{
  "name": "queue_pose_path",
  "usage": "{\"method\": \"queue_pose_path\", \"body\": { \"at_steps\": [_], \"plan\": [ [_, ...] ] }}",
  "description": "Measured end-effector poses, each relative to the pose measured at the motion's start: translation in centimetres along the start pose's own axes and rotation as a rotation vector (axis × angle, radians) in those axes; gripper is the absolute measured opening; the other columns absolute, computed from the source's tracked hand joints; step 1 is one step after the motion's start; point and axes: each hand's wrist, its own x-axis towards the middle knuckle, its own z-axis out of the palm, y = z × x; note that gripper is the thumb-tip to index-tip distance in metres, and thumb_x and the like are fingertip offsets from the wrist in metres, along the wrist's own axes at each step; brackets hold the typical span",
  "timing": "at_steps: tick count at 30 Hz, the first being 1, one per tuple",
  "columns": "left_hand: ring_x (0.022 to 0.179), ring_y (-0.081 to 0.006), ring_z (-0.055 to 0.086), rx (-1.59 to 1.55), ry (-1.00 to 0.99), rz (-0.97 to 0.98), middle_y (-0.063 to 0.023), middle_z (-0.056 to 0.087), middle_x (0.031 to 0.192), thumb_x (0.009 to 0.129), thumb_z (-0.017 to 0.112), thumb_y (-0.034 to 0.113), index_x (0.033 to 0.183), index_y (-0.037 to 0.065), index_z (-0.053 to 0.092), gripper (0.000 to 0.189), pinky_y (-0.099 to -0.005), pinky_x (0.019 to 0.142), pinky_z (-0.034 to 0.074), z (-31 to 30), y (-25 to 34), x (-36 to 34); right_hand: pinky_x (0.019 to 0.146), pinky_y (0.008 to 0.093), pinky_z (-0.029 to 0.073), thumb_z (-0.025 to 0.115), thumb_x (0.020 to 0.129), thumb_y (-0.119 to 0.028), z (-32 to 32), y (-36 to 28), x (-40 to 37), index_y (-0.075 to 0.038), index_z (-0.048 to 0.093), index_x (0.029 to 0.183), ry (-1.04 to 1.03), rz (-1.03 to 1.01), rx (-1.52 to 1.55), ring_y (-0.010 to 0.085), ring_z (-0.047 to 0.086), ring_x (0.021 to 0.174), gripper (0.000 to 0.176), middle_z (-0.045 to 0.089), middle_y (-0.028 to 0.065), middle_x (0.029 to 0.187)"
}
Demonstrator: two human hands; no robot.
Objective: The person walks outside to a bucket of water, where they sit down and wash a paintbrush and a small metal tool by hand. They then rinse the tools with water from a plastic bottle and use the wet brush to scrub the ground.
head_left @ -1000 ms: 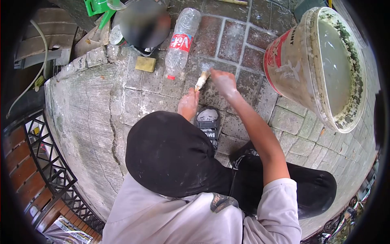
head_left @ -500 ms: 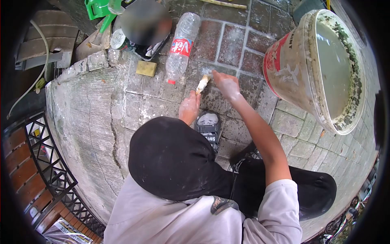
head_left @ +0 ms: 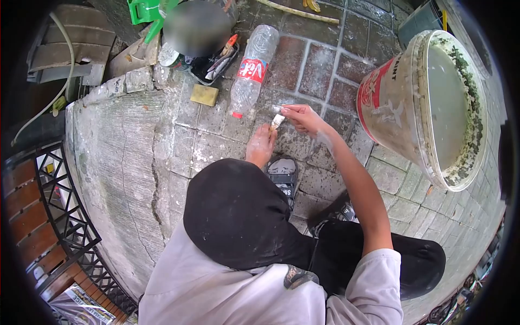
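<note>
My left hand is closed around the lower end of a short, white-coated paintbrush with a tan handle; the grip is partly hidden. My right hand pinches at the brush's far, white end, with thumb and fingers together. A small whitish bit shows at those fingertips, too small to name. Both hands are low over the paving, in front of my sandalled foot. Beyond them lies a clear plastic bottle with a red label and red cap. A yellow sponge-like block rests left of the bottle.
A large bucket of cloudy water stands at right. Behind the yellow block, a black tray holds tools, one orange-tipped. A green plastic object is at upper left. Brick paving has pale joints; a concrete ramp lies left.
My right hand has turned, its fingers now pinching the brush's white end more visibly. My left hand still holds the other end. The whole view has shifted slightly.
</note>
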Motion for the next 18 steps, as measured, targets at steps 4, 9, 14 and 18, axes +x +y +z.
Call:
{"method": "queue_pose_path", "body": {
  "at_steps": [4, 9, 14, 18],
  "plan": [
    [0.080, -0.0321, 0.058, 0.236, 0.183, 0.106, -0.0114, 0.057, 0.096, 0.090, 0.057, 0.027, 0.114, 0.006, 0.052, 0.032, -0.0373, 0.074, 0.048, -1.6, 1.0, -0.1, 0.037, 0.0178, 0.019, 0.053, 0.096, -0.025, -0.2, -0.4, -1.0, -0.013, 0.052, 0.086, -0.214, 0.024, 0.314, -0.0006, 0.026, 0.042, 0.015, 0.030, -0.0098, 0.053],
    [0.087, -0.0193, 0.060, -0.832, -0.035, -0.138, -0.0076, 0.060, 0.100, 0.092, 0.056, 0.028, 0.114, 0.003, 0.053, 0.033, -0.0315, 0.077, 0.048, -3.4, 1.5, 1.7, 0.039, 0.0162, 0.024, 0.056, 0.094, -0.029, 0.0, -0.3, -1.4, -0.013, 0.054, 0.089, -0.205, 0.081, 0.314, -0.0010, 0.030, 0.045, 0.016, 0.034, -0.0094, 0.055],
    [0.089, -0.0109, 0.059, -1.112, -0.054, -0.282, -0.0053, 0.061, 0.102, 0.091, 0.061, 0.020, 0.111, 0.002, 0.055, 0.028, -0.0257, 0.076, 0.048, -4.5, 0.9, 1.3, 0.052, 0.0203, 0.039, 0.057, 0.091, -0.039, 1.9, 0.8, 0.2, -0.014, 0.051, 0.118, -0.079, -0.008, -0.322, 0.0044, 0.048, 0.061, 0.037, 0.052, -0.0027, 0.070],
    [0.086, -0.0101, 0.059, -0.928, 0.097, -0.330, -0.0029, 0.064, 0.096, 0.086, 0.067, 0.014, 0.107, 0.003, 0.060, 0.025, -0.0243, 0.077, 0.047, -8.0, -3.4, 0.3, 0.078, 0.0328, 0.047, 0.054, 0.092, -0.040, 3.9, 0.2, -0.2, -0.011, 0.048, 0.123, 0.107, -0.221, -0.689, 0.0177, 0.058, 0.087, 0.043, 0.058, 0.0092, 0.095]
  ]
}}
